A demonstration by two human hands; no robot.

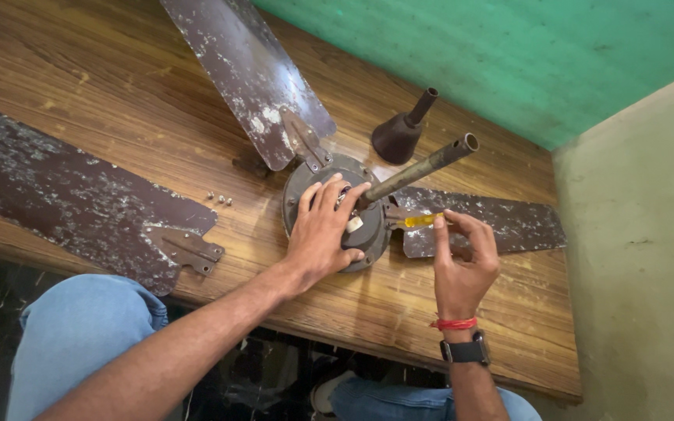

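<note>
A: Left hand (pixel 323 234)?
B: Fingers spread flat on the motor (pixel 335 214), mid-table (pixel 118 93), pressing its top by the rod (pixel 423 168).
A: Right hand (pixel 462 261)?
B: Fingertips pinch a yellow-handled screwdriver (pixel 421 221), just right of the motor, over the right blade (pixel 493 222).
A: Rest?
B: Loose blade (pixel 72 199) near left, screws (pixel 220 199) beside it; far blade (pixel 247 74) bolted on; cone cover (pixel 401 131) far.
</note>
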